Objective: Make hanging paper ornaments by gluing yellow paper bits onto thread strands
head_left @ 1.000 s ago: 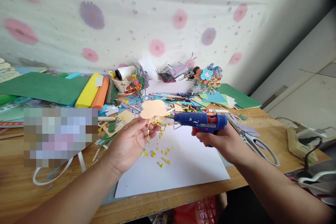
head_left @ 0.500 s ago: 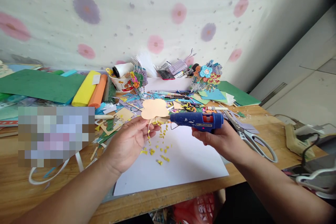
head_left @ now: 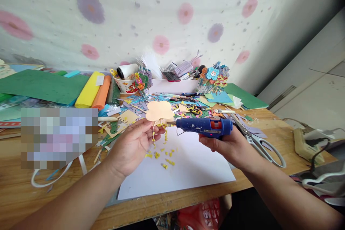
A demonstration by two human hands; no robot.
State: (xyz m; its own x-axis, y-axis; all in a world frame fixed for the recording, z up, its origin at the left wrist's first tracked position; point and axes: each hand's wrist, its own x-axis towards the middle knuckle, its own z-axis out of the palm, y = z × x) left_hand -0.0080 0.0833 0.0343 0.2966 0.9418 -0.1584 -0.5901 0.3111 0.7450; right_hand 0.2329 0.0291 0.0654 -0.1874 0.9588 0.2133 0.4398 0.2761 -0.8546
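Note:
My left hand [head_left: 134, 143] pinches a peach paper cloud shape [head_left: 160, 110] by its lower edge, above the white sheet. Thin pale strands dotted with yellow bits [head_left: 166, 134] dangle below the shape. In my right hand [head_left: 226, 143] is a blue hot glue gun [head_left: 203, 126], gripped at its handle, with a small red light lit. Its nozzle points left, close under the shape's lower right edge; whether it touches cannot be made out. Small yellow paper pieces [head_left: 168, 161] lie scattered on the white sheet [head_left: 183, 176] beneath.
Paper scraps [head_left: 132, 106] cover the table behind my hands. Scissors [head_left: 260, 145] lie at the right, near a power strip [head_left: 306, 145]. Yellow [head_left: 90, 90] and orange rolls [head_left: 102, 91], a paper tub [head_left: 126, 85] and paper flowers [head_left: 215, 75] stand along the back.
The glue gun has tilted and shifted slightly down and right, its nozzle now just below the paper shape's edge. The left hand's hold is unchanged.

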